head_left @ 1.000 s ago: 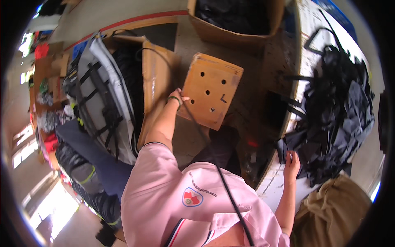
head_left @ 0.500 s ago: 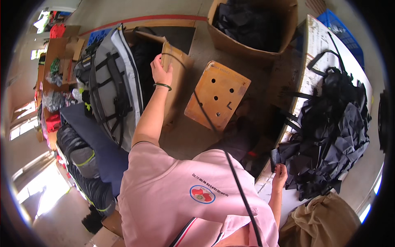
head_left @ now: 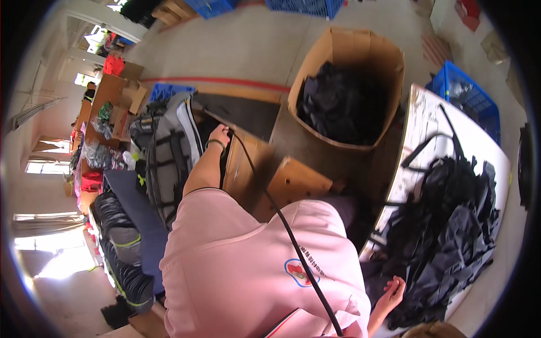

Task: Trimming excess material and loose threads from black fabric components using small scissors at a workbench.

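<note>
Left hand [head_left: 220, 136] now farther into open carton [head_left: 248, 163].

Two hands in view: left hand [head_left: 221, 135], right hand [head_left: 393, 290]. One tall cardboard box [head_left: 360, 62] of black fabric, well beyond the left fingers. One black strap pile [head_left: 451, 236] just beside the right fingers. Three blue crates: [head_left: 470, 96], [head_left: 163, 90], [head_left: 307, 7].

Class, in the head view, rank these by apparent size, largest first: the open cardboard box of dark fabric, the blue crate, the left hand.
1. Cardboard box
2. Blue crate
3. Left hand

Fisheye bending skews sizes near the rim.
</note>
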Demonstrator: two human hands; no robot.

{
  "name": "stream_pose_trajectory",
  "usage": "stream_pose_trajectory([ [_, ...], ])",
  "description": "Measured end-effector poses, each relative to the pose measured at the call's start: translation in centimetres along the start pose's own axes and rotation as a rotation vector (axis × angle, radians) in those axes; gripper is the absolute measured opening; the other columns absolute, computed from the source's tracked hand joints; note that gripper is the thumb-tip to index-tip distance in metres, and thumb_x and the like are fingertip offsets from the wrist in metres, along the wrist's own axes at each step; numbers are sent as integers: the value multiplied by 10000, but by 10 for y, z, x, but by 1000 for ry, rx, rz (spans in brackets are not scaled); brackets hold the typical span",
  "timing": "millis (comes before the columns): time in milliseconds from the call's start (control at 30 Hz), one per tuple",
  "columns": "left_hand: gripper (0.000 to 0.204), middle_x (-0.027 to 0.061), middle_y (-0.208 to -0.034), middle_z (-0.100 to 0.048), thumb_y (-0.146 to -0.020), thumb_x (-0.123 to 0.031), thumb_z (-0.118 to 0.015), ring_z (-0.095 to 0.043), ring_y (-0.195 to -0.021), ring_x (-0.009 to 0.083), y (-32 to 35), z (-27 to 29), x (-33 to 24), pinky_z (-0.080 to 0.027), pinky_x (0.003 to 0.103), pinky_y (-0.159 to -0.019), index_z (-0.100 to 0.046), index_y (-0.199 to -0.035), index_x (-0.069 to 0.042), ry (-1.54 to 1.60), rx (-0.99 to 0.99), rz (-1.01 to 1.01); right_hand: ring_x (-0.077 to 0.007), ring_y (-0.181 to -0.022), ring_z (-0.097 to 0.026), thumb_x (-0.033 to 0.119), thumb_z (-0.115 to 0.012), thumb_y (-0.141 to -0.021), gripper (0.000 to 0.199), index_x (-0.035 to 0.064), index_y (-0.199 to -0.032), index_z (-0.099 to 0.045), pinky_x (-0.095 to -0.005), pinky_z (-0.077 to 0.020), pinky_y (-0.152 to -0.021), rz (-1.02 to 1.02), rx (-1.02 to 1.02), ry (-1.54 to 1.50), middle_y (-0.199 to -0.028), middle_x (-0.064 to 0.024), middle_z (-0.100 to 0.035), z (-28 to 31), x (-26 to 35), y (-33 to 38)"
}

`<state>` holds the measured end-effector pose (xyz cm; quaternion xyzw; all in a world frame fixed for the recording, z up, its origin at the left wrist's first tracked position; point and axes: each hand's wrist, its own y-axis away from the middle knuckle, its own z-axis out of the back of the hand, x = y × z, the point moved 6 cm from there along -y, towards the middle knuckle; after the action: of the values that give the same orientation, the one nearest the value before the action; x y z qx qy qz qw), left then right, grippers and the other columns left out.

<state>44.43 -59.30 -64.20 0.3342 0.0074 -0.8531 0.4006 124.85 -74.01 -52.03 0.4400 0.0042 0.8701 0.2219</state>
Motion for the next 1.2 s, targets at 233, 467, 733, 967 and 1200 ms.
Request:
stream_pose_trajectory([
  [233, 439, -5, -903, -620, -770, -24, -621, -557, -645, 102, -24, 16, 59, -402, 264, -507, -556, -1176, -178, -324, 951, 233, -73, -600, -498, 108, -484, -953, 159, 4, -952, -604, -203, -407, -523, 202, -59, -152, -741, -34, -589, -41, 80, -68],
  [467, 291, 85, -906, -647, -856, -314, -630, -639, -783, 284, -91, 7, 213, -493, 465, -622, -591, -1060, -111, -127, 316, 665, -44, -565, -421, 83, -443, -958, 156, 5, -903, -567, -187, -349, -509, 311, 4, -113, -669, 0, -500, -124, 128, -104],
  [733, 536, 215, -1063, -628, -883, -439, -558, -633, -922, 369, -137, -101, 262, -530, 471, -734, -536, -1157, 22, 53, 290, 885, -75, -557, -492, 23, -446, -925, 139, -9, -857, -563, -215, -373, -488, 362, 85, 47, -659, -36, -525, -202, 206, -115],
  [967, 515, 198, -1042, -632, -884, -426, -562, -631, -895, 370, -175, -169, 302, -531, 486, -716, -528, -1165, 5, 80, 604, 376, -121, -569, -533, -21, -517, -854, 67, -8, -870, -580, -233, -416, -508, 243, 126, 133, -694, -69, -563, -238, 223, -112],
  [1200, 499, 184, -1025, -636, -885, -415, -566, -629, -872, 370, -189, -170, 254, -532, 498, -700, -521, -1172, -10, 103, 904, -187, -171, -570, -557, -32, -536, -836, 57, -16, -875, -573, -275, -448, -533, 285, 30, 131, -704, -98, -579, -218, 215, -77],
])
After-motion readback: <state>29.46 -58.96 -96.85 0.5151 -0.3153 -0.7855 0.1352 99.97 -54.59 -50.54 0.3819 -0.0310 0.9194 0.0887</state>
